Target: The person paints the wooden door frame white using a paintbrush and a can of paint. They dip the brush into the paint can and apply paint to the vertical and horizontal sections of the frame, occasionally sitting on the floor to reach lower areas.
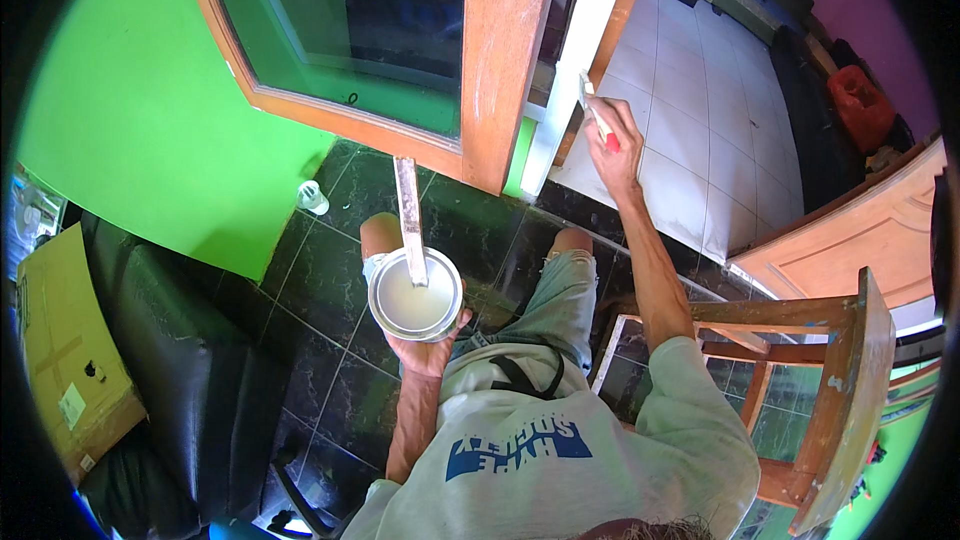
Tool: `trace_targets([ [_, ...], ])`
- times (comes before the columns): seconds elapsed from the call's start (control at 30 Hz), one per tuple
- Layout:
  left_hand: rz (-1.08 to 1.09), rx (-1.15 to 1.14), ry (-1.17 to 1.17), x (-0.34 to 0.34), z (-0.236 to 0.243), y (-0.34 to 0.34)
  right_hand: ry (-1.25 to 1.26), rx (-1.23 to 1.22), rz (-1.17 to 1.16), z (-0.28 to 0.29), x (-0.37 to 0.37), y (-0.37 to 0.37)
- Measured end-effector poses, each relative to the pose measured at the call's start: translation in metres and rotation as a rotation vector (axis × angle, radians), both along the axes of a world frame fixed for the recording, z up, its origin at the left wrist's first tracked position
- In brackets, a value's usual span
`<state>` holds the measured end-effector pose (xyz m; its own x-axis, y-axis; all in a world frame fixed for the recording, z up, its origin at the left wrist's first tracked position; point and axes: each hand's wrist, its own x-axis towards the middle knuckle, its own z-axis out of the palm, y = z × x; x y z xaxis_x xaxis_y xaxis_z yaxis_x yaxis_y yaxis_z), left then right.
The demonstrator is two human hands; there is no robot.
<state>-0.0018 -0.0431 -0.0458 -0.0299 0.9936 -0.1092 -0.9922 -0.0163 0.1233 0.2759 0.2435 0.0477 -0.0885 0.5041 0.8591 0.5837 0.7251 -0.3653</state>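
My left hand [424, 352] is wrapped round an open paint can [375, 308] from below, in front of my lap. Whitish paint [405, 307] lies inside it, and a flat wooden stirring stick [409, 205] leans out over the far rim. With my right arm stretched forward, my right hand [616, 145] grips a paintbrush [604, 124] that has a red patch on its handle. The bristle end is at the white door frame post [567, 90], seemingly touching it. Part of the brush handle is hidden by my fingers.
A wooden-framed glass door panel [480, 80] stands ahead beside a green wall [130, 100]. A white plastic cup [313, 198] sits on the dark tiled floor [335, 340]. A black sofa [190, 370] and cardboard box [70, 340] are left; a wooden frame stand [830, 380] is right.
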Motion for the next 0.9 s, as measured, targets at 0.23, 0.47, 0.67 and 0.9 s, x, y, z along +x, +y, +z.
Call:
trace_targets([
  [0.23, -0.004, 0.001, -0.009, -0.002, -0.003, -0.002, 0.008, 0.064, -0.023, 0.02, -0.016, -0.004],
  [0.47, -0.005, 0.003, -0.02, 0.0, 0.001, -0.001, 0.06, 0.064, 0.022, 0.031, -0.015, -0.009],
  [0.67, -0.004, -0.011, -0.016, 0.001, -0.001, -0.004, 0.061, 0.012, 0.034, 0.025, -0.017, -0.018],
  [0.9, -0.012, -0.038, 0.003, -0.002, 0.0, 0.001, 0.044, -0.08, 0.044, -0.027, -0.008, -0.014],
])
